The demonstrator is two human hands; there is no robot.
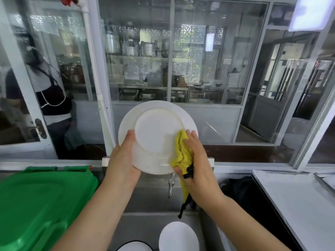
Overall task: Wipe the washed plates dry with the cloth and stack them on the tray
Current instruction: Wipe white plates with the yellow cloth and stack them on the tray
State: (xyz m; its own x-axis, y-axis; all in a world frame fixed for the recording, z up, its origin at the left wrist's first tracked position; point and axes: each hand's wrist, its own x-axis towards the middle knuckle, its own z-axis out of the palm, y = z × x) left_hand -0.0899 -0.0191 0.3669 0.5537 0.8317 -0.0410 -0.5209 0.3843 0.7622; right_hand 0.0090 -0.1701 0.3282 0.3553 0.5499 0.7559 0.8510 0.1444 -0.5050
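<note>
From my remote seat, the scene runs left to right. A green bin lid [41, 201] fills the lower left corner, and behind the glass partition [137, 51] above it a person in an apron [49, 91] stands at work. At centre, my left hand [123, 158] grips the white plate [157, 136] by its lower left rim, fingers wrapped behind and thumb over the edge, holding it upright with its underside facing me above the steel sink [148, 205]. On the plate's lower right, my right hand [195, 160] presses a bunched yellow cloth [182, 153] flat against the ceramic, fingers clamped over the fabric, whose black trim dangles below. Two more white plates [178, 236] wait in the sink at the bottom edge. A steel counter [297, 205] runs off to the right; I cannot make out the tray.

I judge the plate rigid, fairly heavy for its size, breakable, and likely slick while damp, so the rim held between thumb and fingers looks the safest hold, with the foot ring giving extra purchase. The cloth is soft and limp and should mould to the curve of the rim.

No brand, label or legible writing shows on the plate, cloth or bin; papers behind the glass are too blurred to read.
</note>
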